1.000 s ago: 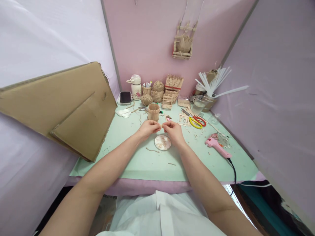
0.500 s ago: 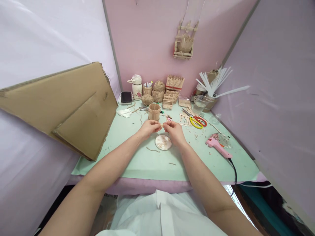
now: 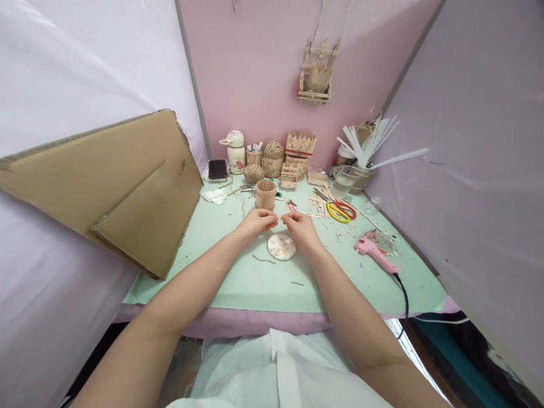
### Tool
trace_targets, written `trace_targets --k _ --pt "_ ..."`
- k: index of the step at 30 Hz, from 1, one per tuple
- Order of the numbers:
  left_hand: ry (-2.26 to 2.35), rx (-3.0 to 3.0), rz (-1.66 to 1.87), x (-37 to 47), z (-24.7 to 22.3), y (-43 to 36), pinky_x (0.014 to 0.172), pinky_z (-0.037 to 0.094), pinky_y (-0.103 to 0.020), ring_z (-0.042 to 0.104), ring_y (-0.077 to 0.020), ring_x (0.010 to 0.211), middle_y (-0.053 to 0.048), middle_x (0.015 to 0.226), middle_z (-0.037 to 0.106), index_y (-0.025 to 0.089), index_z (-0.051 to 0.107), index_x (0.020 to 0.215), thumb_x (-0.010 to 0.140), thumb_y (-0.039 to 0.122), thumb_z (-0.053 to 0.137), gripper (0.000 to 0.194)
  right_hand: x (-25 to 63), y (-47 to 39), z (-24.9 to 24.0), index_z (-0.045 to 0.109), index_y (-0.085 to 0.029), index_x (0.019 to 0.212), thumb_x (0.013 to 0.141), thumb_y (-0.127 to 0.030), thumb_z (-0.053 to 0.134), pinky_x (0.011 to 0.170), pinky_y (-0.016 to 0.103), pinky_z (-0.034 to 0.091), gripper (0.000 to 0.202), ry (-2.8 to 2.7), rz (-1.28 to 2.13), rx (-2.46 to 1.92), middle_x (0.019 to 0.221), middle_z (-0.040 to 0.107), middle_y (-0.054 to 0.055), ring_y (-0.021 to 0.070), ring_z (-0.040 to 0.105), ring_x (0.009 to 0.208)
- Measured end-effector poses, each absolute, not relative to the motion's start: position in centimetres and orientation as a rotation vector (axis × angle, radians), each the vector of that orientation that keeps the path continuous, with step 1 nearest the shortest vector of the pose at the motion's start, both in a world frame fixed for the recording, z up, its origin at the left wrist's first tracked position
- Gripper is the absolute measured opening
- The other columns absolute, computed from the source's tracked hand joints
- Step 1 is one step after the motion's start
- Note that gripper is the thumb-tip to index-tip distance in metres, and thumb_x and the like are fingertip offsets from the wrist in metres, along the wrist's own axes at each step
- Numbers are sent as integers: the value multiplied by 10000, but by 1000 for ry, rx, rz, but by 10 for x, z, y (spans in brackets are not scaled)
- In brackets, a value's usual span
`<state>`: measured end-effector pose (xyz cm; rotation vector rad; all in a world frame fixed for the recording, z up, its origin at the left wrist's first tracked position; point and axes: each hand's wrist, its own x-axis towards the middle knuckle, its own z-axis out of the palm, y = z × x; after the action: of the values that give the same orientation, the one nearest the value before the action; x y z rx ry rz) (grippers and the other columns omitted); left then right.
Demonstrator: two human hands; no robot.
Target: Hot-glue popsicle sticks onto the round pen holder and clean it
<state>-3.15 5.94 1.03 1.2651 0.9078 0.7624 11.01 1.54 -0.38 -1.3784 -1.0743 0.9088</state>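
Observation:
My left hand (image 3: 260, 222) and my right hand (image 3: 299, 224) almost meet at the middle of the green table, each with its fingers pinched together. Whatever lies between the fingertips is too small to make out. Just below them is a round white dish (image 3: 281, 246) with small pale brown pieces in it. Behind my left hand stands a round wooden cup (image 3: 266, 194) made of upright sticks. Two short bits of twine (image 3: 264, 259) lie on the table nearer to me.
Scissors (image 3: 339, 211) and loose sticks lie to the right, with a pink glue gun (image 3: 377, 253) nearer. Cardboard (image 3: 144, 187) stands at the left. A bottle (image 3: 236, 154), twine balls and stick crafts line the back; a plastic cup (image 3: 345, 180) holds clear liquid.
The fingertips of my two hands have moved slightly apart. The whole view has shifted a little; the objects on the table stay in place.

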Motion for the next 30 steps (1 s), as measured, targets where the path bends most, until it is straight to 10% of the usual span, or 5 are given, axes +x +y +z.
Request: trace_targets --k 30 --pt "934 1344 838 -26 -1 63 571 377 -234 491 -82 554 -23 615 612 119 623 650 599 215 653 113 109 16 -12 607 -166 634 661 -396 616 541 255 336 231 -1108 880 -1408 609 582 -4 107 421 525"
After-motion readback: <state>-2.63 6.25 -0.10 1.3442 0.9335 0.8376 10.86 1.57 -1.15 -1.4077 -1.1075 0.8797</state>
